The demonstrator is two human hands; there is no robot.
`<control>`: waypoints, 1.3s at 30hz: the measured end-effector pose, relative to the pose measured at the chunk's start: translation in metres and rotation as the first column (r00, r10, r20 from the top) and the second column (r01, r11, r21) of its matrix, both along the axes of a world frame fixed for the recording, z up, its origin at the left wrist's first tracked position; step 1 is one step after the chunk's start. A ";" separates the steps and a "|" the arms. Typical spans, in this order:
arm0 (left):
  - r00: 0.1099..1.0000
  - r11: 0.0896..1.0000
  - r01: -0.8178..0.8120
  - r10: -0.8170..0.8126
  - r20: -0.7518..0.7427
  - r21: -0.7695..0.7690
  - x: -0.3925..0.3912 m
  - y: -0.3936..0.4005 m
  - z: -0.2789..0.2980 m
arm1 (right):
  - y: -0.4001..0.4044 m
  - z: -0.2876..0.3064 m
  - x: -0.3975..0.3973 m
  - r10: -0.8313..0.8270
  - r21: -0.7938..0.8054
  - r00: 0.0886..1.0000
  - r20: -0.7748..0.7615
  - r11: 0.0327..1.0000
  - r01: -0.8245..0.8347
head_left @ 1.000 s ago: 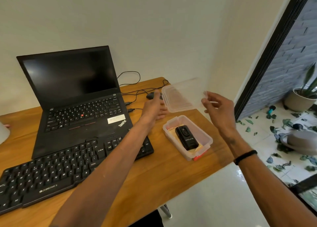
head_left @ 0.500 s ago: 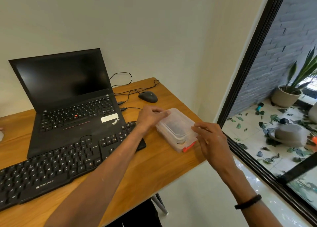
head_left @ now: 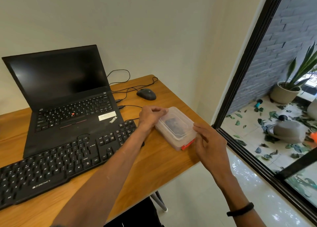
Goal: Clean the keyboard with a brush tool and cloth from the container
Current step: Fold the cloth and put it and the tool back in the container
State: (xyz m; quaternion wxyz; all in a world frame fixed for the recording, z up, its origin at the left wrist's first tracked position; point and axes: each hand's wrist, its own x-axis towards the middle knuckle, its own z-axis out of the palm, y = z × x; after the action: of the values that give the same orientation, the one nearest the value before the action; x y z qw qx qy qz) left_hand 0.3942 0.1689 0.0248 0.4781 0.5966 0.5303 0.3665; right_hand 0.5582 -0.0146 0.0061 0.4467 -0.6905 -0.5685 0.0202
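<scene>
Wooden desk (head_left: 154, 166) — lid (head_left: 176, 123) now back on container (head_left: 171, 141).

Both hands (head_left: 151, 116) on lidded container (head_left: 175, 127)

Lidded clear container (head_left: 176, 126) lies right of black keyboard (head_left: 65, 159), both on desk (head_left: 154, 159)

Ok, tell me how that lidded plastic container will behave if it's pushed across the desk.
The plastic container probably slides rather than tips: it sits low and flat on the smooth wooden desk. It looks light, thin-walled, holding one small dark item. Near the desk's edge, a hard push could send it off.
</scene>
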 end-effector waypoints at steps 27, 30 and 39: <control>0.998 0.862 0.015 -0.041 -0.040 -0.507 -0.009 0.004 0.032 | 0.003 0.025 -0.005 -0.204 -0.375 0.654 -0.729 0.917 -0.132; 0.995 0.850 0.032 -0.076 -0.063 -0.526 -0.011 0.005 0.042 | 0.001 0.023 -0.010 -0.239 -0.375 0.632 -0.737 0.923 -0.087; 0.986 0.972 -0.150 0.135 -0.094 -0.179 -0.003 0.003 0.019 | -0.006 0.021 -0.034 -0.196 -0.229 0.606 -0.771 0.973 0.024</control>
State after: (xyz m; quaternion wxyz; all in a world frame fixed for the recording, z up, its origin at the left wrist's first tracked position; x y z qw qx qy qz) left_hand 0.3911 0.1721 0.0442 0.4822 0.5240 0.6227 0.3243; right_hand 0.5245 -0.0209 0.0271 0.5814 -0.6853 -0.2654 0.3493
